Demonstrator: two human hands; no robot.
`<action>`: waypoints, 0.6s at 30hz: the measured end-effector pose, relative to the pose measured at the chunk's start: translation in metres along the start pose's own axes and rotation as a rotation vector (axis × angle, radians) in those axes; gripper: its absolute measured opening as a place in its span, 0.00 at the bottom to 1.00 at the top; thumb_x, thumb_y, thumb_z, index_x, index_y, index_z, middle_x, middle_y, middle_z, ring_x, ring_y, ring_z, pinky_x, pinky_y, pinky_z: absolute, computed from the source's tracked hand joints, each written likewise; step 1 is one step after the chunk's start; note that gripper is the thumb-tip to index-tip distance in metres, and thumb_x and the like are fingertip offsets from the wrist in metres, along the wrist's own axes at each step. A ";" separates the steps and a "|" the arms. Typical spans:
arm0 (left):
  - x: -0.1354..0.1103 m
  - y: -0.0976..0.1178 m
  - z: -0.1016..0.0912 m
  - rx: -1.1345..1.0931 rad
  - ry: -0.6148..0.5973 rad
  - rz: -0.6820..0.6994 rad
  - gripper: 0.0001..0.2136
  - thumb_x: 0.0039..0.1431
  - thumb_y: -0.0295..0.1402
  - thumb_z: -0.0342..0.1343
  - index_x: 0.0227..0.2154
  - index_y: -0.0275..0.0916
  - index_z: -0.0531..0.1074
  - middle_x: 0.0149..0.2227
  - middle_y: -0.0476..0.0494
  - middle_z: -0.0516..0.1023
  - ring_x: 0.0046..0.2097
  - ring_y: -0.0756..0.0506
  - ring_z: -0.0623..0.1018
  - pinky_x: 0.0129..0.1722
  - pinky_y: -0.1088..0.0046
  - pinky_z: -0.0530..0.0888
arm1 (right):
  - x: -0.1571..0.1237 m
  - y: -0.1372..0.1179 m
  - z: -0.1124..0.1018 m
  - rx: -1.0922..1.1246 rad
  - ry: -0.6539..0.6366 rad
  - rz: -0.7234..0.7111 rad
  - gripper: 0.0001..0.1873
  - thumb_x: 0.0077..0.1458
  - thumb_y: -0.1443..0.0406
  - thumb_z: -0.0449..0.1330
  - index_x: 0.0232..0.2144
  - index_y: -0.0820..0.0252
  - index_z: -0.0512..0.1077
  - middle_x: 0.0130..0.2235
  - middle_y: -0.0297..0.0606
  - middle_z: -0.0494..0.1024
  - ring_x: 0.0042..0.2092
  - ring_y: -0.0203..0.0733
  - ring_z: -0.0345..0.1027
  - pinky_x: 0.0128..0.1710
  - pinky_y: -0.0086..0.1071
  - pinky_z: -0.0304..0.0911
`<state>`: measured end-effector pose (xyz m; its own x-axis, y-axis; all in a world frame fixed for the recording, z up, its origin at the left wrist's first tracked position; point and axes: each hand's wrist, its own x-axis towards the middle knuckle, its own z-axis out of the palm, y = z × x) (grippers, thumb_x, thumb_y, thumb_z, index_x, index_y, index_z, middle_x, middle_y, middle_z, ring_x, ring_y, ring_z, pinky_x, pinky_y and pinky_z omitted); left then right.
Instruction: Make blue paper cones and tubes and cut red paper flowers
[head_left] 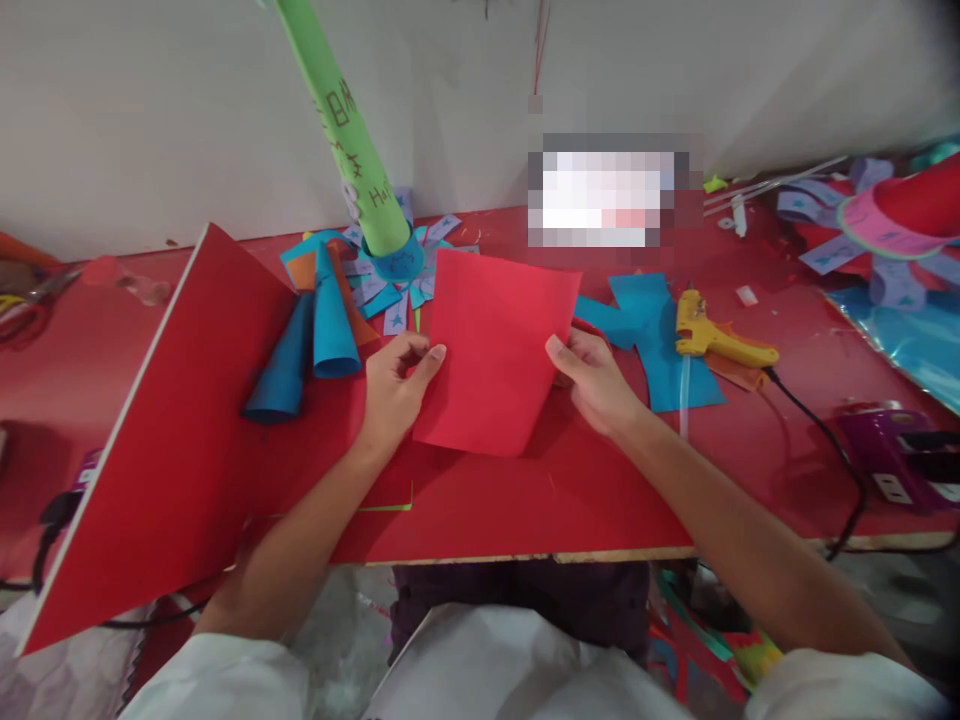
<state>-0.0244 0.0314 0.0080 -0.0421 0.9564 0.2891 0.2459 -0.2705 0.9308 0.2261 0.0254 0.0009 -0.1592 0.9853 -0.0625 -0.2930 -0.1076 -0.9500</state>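
Observation:
A sheet of red paper (499, 350) is held up over the red table, spread between both hands. My left hand (401, 385) pinches its left edge, thumb on the front and fingers curled behind. At the right edge my right hand (596, 380) grips it the same way, its fingertips partly hidden by the sheet. Left of the paper lie two blue paper cones (334, 320). Beyond the left hand stands a green paper tube (356, 150) with writing on it, set in a blue collar with lilac strips around it.
A yellow glue gun (716, 338) rests on blue paper pieces (664, 340) at the right, its black cord running to a purple power strip (892, 455). A large red board (172, 430) leans at the left. Scissors (34, 310) lie far left. The table's front edge (517, 558) is near my body.

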 end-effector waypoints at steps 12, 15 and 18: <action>-0.002 -0.002 0.009 -0.028 -0.117 -0.060 0.20 0.62 0.49 0.68 0.26 0.39 0.72 0.25 0.52 0.69 0.29 0.51 0.66 0.30 0.73 0.65 | 0.011 0.010 -0.016 -0.008 0.217 -0.059 0.21 0.53 0.45 0.75 0.31 0.52 0.78 0.35 0.36 0.82 0.41 0.50 0.79 0.41 0.45 0.77; -0.002 -0.006 0.009 -0.055 -0.127 -0.067 0.20 0.62 0.49 0.68 0.26 0.39 0.72 0.26 0.51 0.69 0.29 0.51 0.67 0.30 0.73 0.65 | 0.012 0.011 -0.020 -0.076 0.223 -0.111 0.24 0.57 0.40 0.70 0.31 0.52 0.76 0.33 0.36 0.80 0.39 0.49 0.77 0.37 0.43 0.75; 0.003 -0.016 0.012 -0.089 -0.108 -0.062 0.21 0.61 0.51 0.69 0.27 0.39 0.72 0.27 0.51 0.69 0.30 0.51 0.67 0.31 0.72 0.64 | 0.018 0.009 -0.025 -0.173 0.204 -0.186 0.27 0.59 0.36 0.65 0.33 0.51 0.75 0.32 0.37 0.78 0.39 0.49 0.76 0.35 0.41 0.73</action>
<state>-0.0171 0.0401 -0.0088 0.0513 0.9766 0.2088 0.1589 -0.2144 0.9637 0.2446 0.0457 -0.0166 0.0796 0.9941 0.0732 -0.1316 0.0833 -0.9878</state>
